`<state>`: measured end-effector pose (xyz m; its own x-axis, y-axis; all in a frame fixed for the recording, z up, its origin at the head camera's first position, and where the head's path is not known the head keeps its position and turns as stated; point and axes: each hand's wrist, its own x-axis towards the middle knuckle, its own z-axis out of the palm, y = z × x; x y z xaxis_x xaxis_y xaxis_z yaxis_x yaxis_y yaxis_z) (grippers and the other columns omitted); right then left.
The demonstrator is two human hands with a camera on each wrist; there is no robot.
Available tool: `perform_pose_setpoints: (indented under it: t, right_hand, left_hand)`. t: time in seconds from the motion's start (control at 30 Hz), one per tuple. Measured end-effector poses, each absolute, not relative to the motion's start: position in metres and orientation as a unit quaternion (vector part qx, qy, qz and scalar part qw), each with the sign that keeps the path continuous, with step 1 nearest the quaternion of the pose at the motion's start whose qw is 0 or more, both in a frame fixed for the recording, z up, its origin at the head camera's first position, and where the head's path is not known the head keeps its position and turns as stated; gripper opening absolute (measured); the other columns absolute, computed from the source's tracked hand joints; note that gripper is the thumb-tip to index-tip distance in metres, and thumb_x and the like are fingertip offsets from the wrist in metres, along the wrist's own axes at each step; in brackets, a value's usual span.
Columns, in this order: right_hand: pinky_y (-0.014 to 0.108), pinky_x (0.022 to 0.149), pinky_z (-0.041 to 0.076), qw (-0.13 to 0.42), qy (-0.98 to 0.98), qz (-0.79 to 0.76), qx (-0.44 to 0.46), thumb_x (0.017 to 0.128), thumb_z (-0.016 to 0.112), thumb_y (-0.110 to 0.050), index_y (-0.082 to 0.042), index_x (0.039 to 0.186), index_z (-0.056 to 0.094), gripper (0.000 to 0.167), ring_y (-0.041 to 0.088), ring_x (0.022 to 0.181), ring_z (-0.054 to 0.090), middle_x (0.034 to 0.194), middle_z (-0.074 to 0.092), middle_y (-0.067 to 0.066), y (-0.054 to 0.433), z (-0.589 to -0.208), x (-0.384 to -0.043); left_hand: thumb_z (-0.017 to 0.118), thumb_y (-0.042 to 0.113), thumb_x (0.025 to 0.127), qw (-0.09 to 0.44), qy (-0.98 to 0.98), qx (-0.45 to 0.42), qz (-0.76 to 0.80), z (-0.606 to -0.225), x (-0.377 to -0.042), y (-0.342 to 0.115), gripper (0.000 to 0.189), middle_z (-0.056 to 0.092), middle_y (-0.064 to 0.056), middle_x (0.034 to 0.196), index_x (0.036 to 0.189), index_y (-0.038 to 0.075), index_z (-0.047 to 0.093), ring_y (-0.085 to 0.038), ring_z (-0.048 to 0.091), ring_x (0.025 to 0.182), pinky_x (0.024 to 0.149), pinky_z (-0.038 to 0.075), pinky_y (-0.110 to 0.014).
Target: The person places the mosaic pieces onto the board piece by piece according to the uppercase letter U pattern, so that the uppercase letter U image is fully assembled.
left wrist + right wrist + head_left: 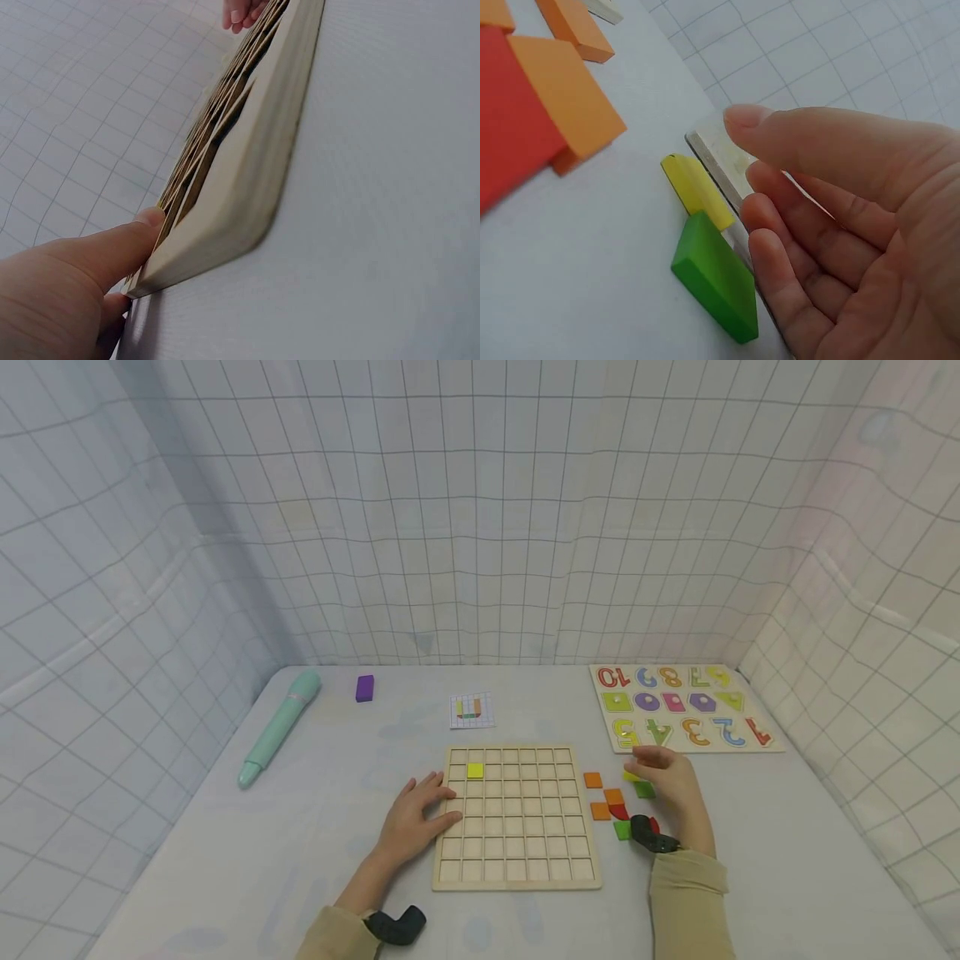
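A wooden grid board (516,886) lies on the table with one yellow square tile (476,771) in its upper left part. My left hand (414,817) rests at the board's left edge, its thumb touching the rim (217,244). To the right of the board, my right hand (670,783) hovers by the loose tiles, fingers loosely bent and nothing between them. Nearest to it are a yellow tile (696,191) and a green tile (718,277), which touch each other. Orange tiles (570,97) and a red piece (514,120) lie farther off; the right forearm partly covers the pile.
A number and shape puzzle board (693,739) lies beyond the right hand. Behind the grid board is a pattern card (486,710). A purple block (364,688) and a mint-green pen-shaped object (279,729) lie on the left. Grid-patterned cloth walls surround the table.
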<state>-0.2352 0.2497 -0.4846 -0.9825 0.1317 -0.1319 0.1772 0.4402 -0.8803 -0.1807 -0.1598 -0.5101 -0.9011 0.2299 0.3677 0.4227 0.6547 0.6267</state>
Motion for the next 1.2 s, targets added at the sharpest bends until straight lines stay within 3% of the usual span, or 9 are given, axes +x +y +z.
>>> perform_pose_setpoints:
  t: [0.3,0.53,0.77,1.2]
  right_hand:
    - [0.043,0.095,0.043,0.033,0.865,-0.496,0.071,0.083,0.072,-0.022,0.002,0.123,0.056,0.049,0.032,0.11,0.053,0.122,0.057,0.021,0.2528,-0.4847,-0.2332]
    - [0.037,0.087,0.047,0.027,0.876,-0.478,0.059,0.081,0.074,-0.021,0.003,0.12,0.058,0.049,0.031,0.105,0.055,0.116,0.06,0.021,0.2516,-0.4847,-0.2333]
    - [0.041,0.089,0.046,0.041,0.877,-0.474,0.059,0.081,0.074,-0.023,0.003,0.122,0.056,0.052,0.031,0.104,0.054,0.12,0.058,0.021,0.2526,-0.4833,-0.2318]
    - [0.036,0.084,0.047,0.046,0.881,-0.468,0.058,0.079,0.077,-0.025,-0.001,0.12,0.058,0.051,0.027,0.1,0.053,0.114,0.06,0.017,0.2541,-0.482,-0.2312]
  left_hand:
    - [0.074,0.031,0.079,0.113,-0.901,-0.173,-0.381,-0.5082,-0.1801,-0.159,0.033,0.052,-0.02,0.132,0.103,0.008,0.068,-0.033,0.042,0.129,0.112,0.019,-0.049]
    - [0.074,0.029,0.08,0.111,-0.9,-0.17,-0.386,-0.5061,-0.1784,-0.1578,0.032,0.052,-0.021,0.132,0.102,0.008,0.068,-0.033,0.042,0.128,0.112,0.019,-0.05]
    - [0.074,0.03,0.079,0.101,-0.899,-0.166,-0.393,-0.5065,-0.1787,-0.1581,0.032,0.051,-0.019,0.133,0.103,0.009,0.068,-0.031,0.04,0.13,0.113,0.017,-0.048]
    - [0.074,0.03,0.08,0.103,-0.899,-0.168,-0.392,-0.5059,-0.1792,-0.1581,0.032,0.051,-0.019,0.133,0.103,0.009,0.068,-0.032,0.04,0.13,0.113,0.017,-0.048]
